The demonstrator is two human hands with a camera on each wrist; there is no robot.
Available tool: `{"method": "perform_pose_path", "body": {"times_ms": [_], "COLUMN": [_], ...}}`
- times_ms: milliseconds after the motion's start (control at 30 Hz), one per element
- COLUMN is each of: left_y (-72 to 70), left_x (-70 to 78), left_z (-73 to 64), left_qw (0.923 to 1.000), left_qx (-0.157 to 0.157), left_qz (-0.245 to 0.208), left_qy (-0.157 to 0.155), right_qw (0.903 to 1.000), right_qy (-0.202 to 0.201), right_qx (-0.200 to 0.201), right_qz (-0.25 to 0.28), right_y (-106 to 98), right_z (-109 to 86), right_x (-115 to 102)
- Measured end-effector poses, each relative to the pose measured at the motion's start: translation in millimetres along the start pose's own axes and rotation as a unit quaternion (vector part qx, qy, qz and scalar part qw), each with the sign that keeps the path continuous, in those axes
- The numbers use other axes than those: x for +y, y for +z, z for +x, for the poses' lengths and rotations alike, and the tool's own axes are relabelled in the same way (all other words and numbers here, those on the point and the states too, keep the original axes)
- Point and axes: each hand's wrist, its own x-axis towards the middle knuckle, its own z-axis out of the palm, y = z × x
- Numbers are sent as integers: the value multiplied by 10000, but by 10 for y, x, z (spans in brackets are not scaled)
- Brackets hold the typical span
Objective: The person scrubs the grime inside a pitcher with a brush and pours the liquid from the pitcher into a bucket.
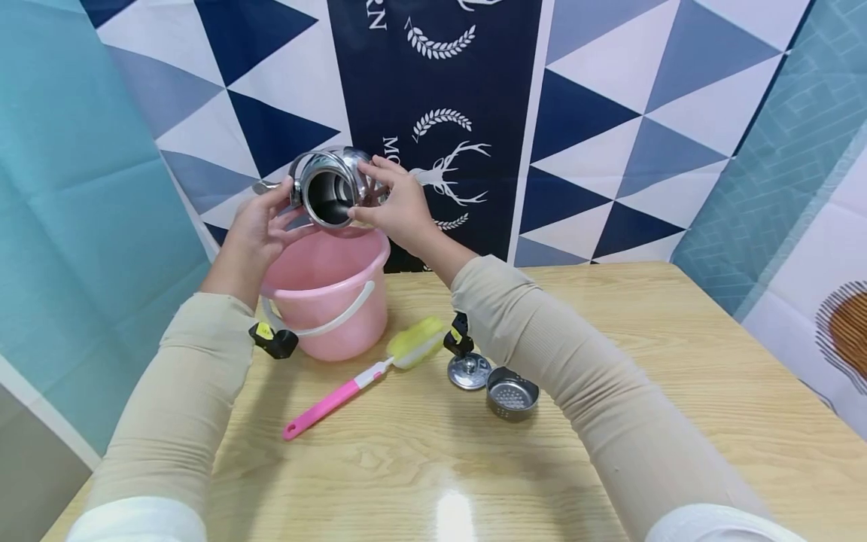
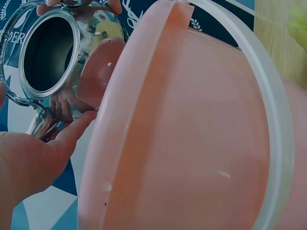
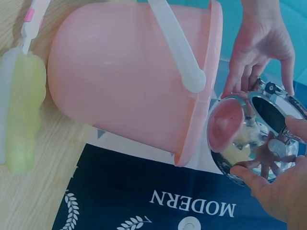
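Both hands hold a shiny metal teapot (image 1: 357,159) over the rim of a pink bucket (image 1: 348,320). The pot is tipped on its side, its round mouth facing the head camera and its spout pointing left. My left hand (image 1: 252,232) supports the spout side, with the thumb by the handle joint and the fingers underneath. On the other side, my right hand (image 1: 404,209) grips the pot's body between thumb and fingers near the mouth. In the right wrist view, the polished teapot (image 3: 247,153) mirrors the bucket and a hand. Its inside looks dark.
A cleaning brush (image 1: 332,406) with a pink handle and yellow sponge head lies before the bucket on the wooden table (image 1: 379,489). Right of it are a metal lid (image 1: 469,372) and a perforated strainer basket (image 1: 512,395). Patterned cloth (image 1: 440,90) hangs behind.
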Motion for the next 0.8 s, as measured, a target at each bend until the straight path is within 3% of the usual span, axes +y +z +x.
{"method": "perform_pose_path", "body": {"times_ms": [333, 800], "left_y": [-39, -37], "left_x": [-61, -90], "left_z": [-13, -22], "left_qw": [9993, 9965], "left_qx": [-43, -235], "left_qz": [160, -111], "left_qy": [327, 799], "right_qw": [9998, 9985], "right_qy": [-149, -465], "right_qx": [-70, -39], "right_qz": [-88, -300], "right_y": [-11, -35], "right_z": [-16, -4], "right_x": [12, 2]}}
